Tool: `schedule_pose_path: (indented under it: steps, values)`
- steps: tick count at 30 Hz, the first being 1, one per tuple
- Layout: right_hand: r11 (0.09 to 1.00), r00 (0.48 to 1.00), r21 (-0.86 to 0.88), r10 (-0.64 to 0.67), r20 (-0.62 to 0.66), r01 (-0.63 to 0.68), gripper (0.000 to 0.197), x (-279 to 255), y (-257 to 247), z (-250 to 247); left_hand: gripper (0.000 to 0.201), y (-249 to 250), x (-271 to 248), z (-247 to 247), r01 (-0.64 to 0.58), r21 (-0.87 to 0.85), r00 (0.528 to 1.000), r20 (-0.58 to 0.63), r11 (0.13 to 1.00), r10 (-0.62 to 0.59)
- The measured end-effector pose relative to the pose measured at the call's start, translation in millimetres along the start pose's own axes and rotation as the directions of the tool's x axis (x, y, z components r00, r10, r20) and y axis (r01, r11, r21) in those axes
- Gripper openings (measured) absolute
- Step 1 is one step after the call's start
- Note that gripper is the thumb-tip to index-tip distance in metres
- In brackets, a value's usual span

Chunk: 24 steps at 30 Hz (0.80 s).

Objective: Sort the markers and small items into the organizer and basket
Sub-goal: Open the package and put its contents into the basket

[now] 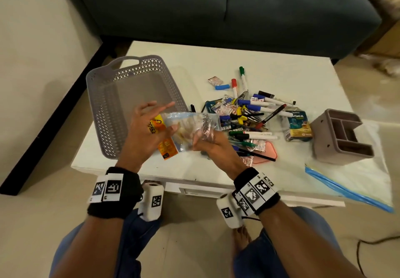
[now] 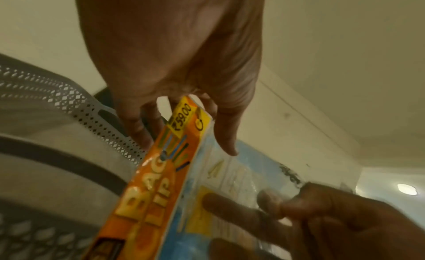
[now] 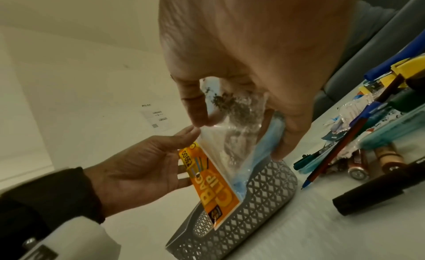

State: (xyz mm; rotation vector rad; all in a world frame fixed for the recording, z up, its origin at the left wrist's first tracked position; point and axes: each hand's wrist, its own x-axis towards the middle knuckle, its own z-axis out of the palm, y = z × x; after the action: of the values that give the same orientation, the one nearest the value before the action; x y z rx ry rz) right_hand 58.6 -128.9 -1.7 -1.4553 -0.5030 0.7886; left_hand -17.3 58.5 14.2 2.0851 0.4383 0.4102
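A person sat at a white desk (image 1: 281, 70), both hands raised over its near edge. Between them was a clear plastic packet (image 1: 190, 128) with an orange card header reading "BAG CLIP". The left hand (image 1: 147, 130) gripped the header end, thumb against the card and the other fingers spread loosely upward. The right hand (image 1: 207, 141) pinched the crumpled clear end between thumb and fingers. The packet hung just above the near right corner of a grey lattice basket (image 1: 108, 113) on the left of the desk. A heap of markers (image 1: 255, 109), pens and small sachets lay in the middle. A grey organizer (image 1: 339, 135) with several compartments stood at the right, well apart from the basket.
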Motion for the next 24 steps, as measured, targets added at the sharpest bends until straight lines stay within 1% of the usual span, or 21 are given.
schedule_pose_path:
  steps: [1,3,5,7,9,11,13,15,17,18,19,20,21,22,23,24]
  values:
    - [1.0,1.0,0.012,0.015,0.026,-0.016,0.029,-0.1,1.1,-0.3,0.056,1.4,-0.8,0.5,-0.063,0.112,0.998,-0.021,0.992,0.066]
    - [0.997,0.996,0.032,0.066,0.055,-0.067,0.02,-0.8,2.5,-0.9,0.052,2.9,-2.7,2.1,-0.137,0.267,0.988,-0.035,0.954,0.151]
    - [0.994,0.992,0.037,0.104,0.07,-0.107,0.014,-1.3,4.3,-1.4,0.048,2.2,-4.2,5.7,-0.169,0.291,0.986,0.036,0.942,0.166]
    - [0.993,0.991,0.009,0.115,0.064,-0.116,0.009,-2.6,3.8,-1.6,0.046,0.9,-5.1,10.4,-0.152,0.243,0.98,0.163,0.958,0.114]
    - [0.994,0.993,-0.03,0.108,0.039,-0.107,0.008,-1.9,3.2,-3.0,0.044,0.8,-6.4,14.1,-0.083,0.212,0.966,0.259,0.974,0.026]
    - [0.993,0.996,-0.081,0.089,0.011,-0.087,0.007,-0.3,4.6,-6.1,0.037,-2.1,-6.5,16.4,-0.022,0.21,0.964,0.265,0.977,-0.035]
    - [0.995,0.997,-0.074,0.072,-0.011,-0.073,0.007,-0.2,4.2,-8.2,0.029,-6.3,-6.9,15.8,0.036,0.192,0.969,0.232,0.981,-0.081]
    - [0.996,0.995,-0.061,0.064,-0.078,-0.069,0.006,-1.5,-0.2,-12.4,0.023,-10.0,-7.2,14.8,0.083,0.175,0.974,0.195,0.981,-0.117]
    - [0.995,0.979,-0.069,0.053,-0.197,-0.068,0.01,-0.6,-6.3,-23.2,0.019,-12.6,-5.9,14.9,0.117,0.152,0.978,0.154,0.982,-0.14]
    - [0.993,0.958,-0.092,0.048,-0.282,-0.077,0.014,1.9,-7.3,-32.4,0.018,-13.0,-5.2,15.1,0.126,0.138,0.981,0.128,0.982,-0.144]
    - [0.982,0.925,-0.164,0.027,-0.38,-0.096,0.015,7.4,-6.8,-45.3,0.017,-13.1,-3.6,15.7,0.122,0.125,0.986,0.102,0.985,-0.135]
    - [0.945,0.882,-0.298,-0.022,-0.471,-0.136,0.017,13.6,-4.9,-60.3,0.017,-12.6,-3.0,16.5,0.117,0.117,0.989,0.081,0.986,-0.126]
    - [0.861,0.841,-0.465,-0.087,-0.533,-0.205,0.018,20.2,-1.4,-76.2,0.016,-11.7,-2.7,17.7,0.113,0.11,0.991,0.064,0.987,-0.12]
    - [0.744,0.813,-0.601,-0.138,-0.565,-0.292,0.019,26.0,1.8,-90.7,0.016,-11.1,-2.3,18.9,0.117,0.106,0.991,0.052,0.987,-0.123]
    - [0.632,0.799,-0.681,-0.158,-0.581,-0.37,0.02,30.6,6.8,-103.2,0.015,-10.9,-2.7,20.5,0.129,0.098,0.99,0.044,0.987,-0.134]
    - [0.546,0.794,-0.721,-0.156,-0.587,-0.426,0.021,35.5,12.2,-112.1,0.015,-11.0,-2.2,21.3,0.146,0.087,0.988,0.04,0.985,-0.15]
